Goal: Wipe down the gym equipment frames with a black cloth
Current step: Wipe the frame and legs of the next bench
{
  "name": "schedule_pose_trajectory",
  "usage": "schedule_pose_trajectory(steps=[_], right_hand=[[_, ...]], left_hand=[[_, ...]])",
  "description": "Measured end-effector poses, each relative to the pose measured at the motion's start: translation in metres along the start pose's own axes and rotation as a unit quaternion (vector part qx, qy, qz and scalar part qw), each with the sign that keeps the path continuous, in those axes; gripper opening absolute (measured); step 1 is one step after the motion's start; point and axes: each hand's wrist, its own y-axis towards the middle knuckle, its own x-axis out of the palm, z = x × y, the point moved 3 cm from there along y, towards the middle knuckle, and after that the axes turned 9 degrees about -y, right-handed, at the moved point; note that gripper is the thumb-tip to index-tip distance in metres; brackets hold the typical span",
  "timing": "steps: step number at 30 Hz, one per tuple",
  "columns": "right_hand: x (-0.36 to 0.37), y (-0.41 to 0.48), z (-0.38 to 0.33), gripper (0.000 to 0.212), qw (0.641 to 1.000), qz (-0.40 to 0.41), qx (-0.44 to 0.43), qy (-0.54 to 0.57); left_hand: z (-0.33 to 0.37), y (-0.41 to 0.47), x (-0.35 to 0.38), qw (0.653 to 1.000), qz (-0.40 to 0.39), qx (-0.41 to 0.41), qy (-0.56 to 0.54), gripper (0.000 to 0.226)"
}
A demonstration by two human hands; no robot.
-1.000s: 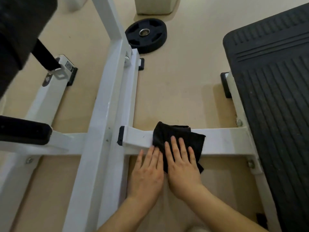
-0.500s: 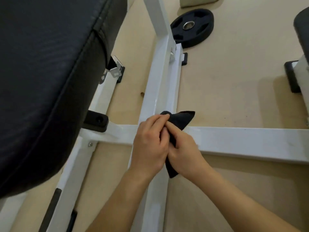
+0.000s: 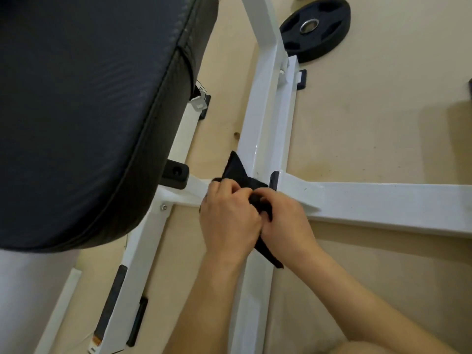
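A broad black padded cushion [image 3: 84,111] with a stitched seam fills the space left of the long white metal beam [image 3: 265,118] and overhangs the frame's left leg. The beige floor [image 3: 370,118] lies under everything. A white crossbar [image 3: 383,203] meets the beam on its right side and runs off to the right. A shorter white bar leaves the beam on the left, beside a black rounded cap [image 3: 176,175]. A black round weight plate [image 3: 315,28] with a metal-ringed hole lies flat on the floor just right of the beam's far end.

Two bare forearms come in from the near edge and meet over the beam where the bars cross. The left hand [image 3: 229,215] sits knuckles up on the beam's left side, fingers curled. The right hand [image 3: 286,221] touches it on the beam's right side, fingers bent inward. Each grip is closed on the black cloth [image 3: 237,172], which is bunched between the two hands. One pointed corner of the cloth sticks out past the fingers against the beam's left face. Another corner hangs below the right palm, over the near stretch of the beam.

A small white tag [image 3: 199,104] left of the beam, under the cushion's edge, carries marks too small to read. An orange-and-white sticker [image 3: 95,343] on the left leg, near and well left of the beam, is also illegible.
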Motion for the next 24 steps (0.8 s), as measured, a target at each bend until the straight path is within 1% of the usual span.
schedule_pose_trajectory(steps=[2,3,4,6,8,10,12,14,18,20,22,24], right_hand=[[-0.012,0.008,0.006,0.038,0.999,0.048,0.020,0.017],[-0.017,0.012,0.010,0.036,0.997,0.070,0.028,0.021],[-0.021,0.016,0.014,0.035,0.995,0.086,0.034,0.022],[-0.024,0.022,0.021,0.035,0.995,0.094,0.033,0.022],[-0.023,0.026,0.028,0.040,0.997,0.072,0.023,0.004],[-0.021,0.030,0.036,0.046,0.999,0.031,0.020,-0.023],[-0.021,0.033,0.043,0.051,0.999,-0.027,0.034,-0.031],[-0.023,0.034,0.048,0.052,0.997,-0.059,0.037,-0.035],[-0.022,0.030,0.047,0.058,0.996,-0.078,0.007,-0.037],[-0.021,0.025,0.045,0.064,0.996,-0.087,-0.009,-0.035],[-0.024,0.022,0.046,0.069,0.996,-0.088,-0.003,-0.020],[-0.028,0.021,0.047,0.070,0.996,-0.085,0.012,-0.017]], left_hand=[[-0.005,-0.003,0.024,0.996,-0.066,-0.051,-0.035,0.057],[-0.009,-0.006,0.034,0.995,-0.080,-0.056,-0.030,0.069],[-0.013,-0.007,0.042,0.995,-0.085,-0.053,-0.018,0.075],[-0.020,0.001,0.051,0.994,-0.086,-0.063,-0.019,0.072],[-0.019,0.022,0.055,0.992,-0.076,-0.098,-0.038,0.070],[-0.013,0.042,0.058,0.988,-0.074,-0.129,-0.038,0.072],[-0.009,0.055,0.060,0.987,-0.074,-0.143,-0.027,0.072],[-0.008,0.066,0.059,0.986,-0.081,-0.145,-0.007,0.074],[-0.003,0.125,0.065,0.970,-0.135,-0.200,-0.036,0.069],[0.004,0.146,0.067,0.961,-0.140,-0.230,-0.057,0.069],[0.008,0.139,0.066,0.964,-0.130,-0.224,-0.054,0.071],[0.003,0.107,0.063,0.972,-0.111,-0.203,-0.043,0.080]])
